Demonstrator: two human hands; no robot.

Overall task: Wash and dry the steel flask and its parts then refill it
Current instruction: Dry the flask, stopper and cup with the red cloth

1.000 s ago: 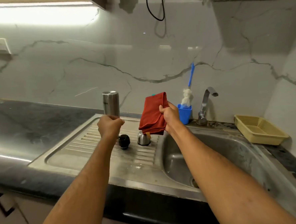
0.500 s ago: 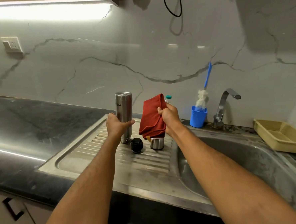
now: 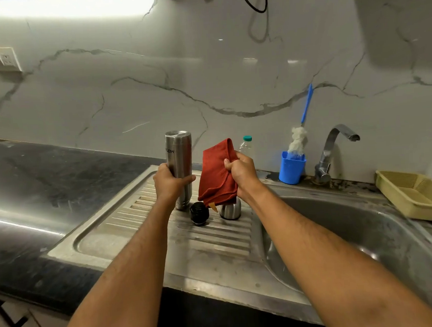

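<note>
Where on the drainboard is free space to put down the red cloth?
The drainboard is bare left of the steel flask and in front of the black stopper and steel cap. It is crowded at the back, around those parts.

Two bare forearms w/ fine dark hair, no sleeves, watch or rings (wrists plain); left hand (image 3: 170, 182), right hand (image 3: 241, 173).
</note>
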